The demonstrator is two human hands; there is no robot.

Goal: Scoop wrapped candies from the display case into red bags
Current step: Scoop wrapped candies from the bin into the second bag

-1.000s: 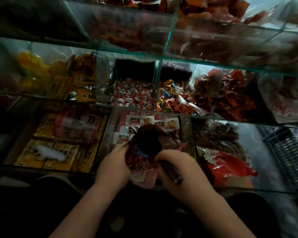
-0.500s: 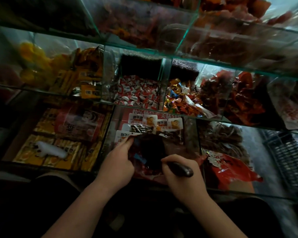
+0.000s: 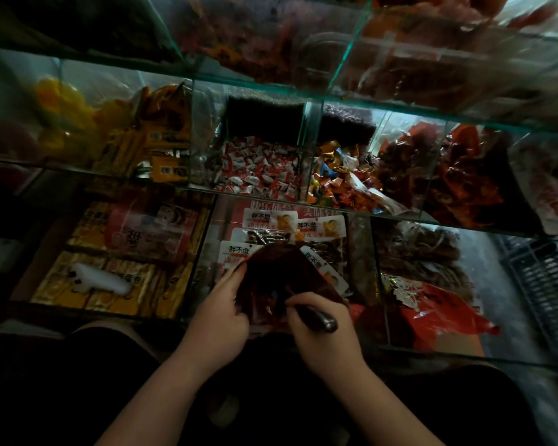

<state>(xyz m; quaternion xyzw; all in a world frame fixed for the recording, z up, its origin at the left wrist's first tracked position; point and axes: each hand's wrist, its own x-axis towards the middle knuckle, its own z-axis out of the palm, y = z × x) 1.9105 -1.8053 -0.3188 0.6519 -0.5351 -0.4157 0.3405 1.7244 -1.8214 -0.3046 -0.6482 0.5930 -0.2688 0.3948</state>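
The left hand (image 3: 219, 317) pinches the left edge of the red bag (image 3: 281, 275), its grip closed on the plastic. The right hand (image 3: 327, 338) has its grip curled round a dark handle (image 3: 318, 318) whose far end is hidden inside the bag. The bag is held low in the glass display case (image 3: 307, 146), over white-labelled snack packets (image 3: 268, 220). Red-and-white wrapped candies (image 3: 258, 169) fill 1 compartment on the shelf behind, beside mixed foil candies (image 3: 339, 178). A crumpled red wrapper (image 3: 432, 310) lies to the right.
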